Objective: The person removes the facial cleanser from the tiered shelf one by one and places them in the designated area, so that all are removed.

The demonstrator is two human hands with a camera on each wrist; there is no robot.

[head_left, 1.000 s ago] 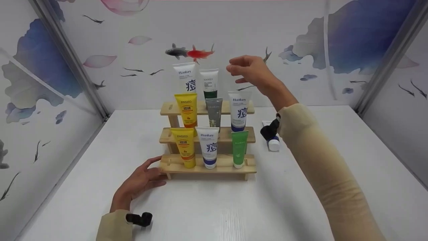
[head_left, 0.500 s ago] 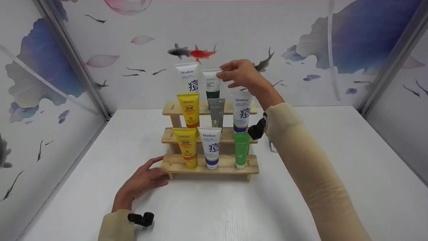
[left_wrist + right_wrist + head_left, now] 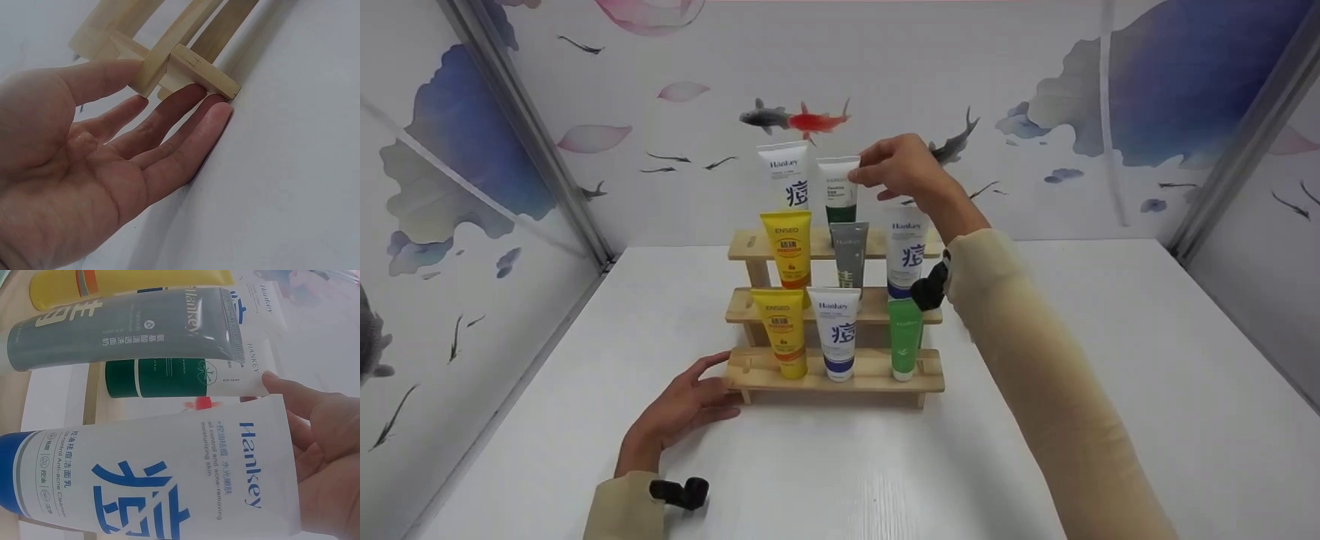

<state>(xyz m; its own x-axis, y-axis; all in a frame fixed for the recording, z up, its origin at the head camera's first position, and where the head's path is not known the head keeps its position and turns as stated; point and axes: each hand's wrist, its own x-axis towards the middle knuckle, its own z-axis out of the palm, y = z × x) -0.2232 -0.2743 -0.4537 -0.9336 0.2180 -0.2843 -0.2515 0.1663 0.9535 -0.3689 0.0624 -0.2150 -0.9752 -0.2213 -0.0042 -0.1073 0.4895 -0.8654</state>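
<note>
Closing in, my right grip (image 3: 898, 169) pinched the green-white tube (image 3: 841, 196), likely securing it, while my left grip (image 3: 685, 401) held the rack (image 3: 871, 368).

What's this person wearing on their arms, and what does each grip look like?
The left sleeve and right sleeve are plain beige. Each has a little black gadget by its cuff. The left grip and right grip are bare, with no gloves.

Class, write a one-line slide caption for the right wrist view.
The right hand pinches the green-and-white tube behind the grey tube and foreground white tube.
</note>
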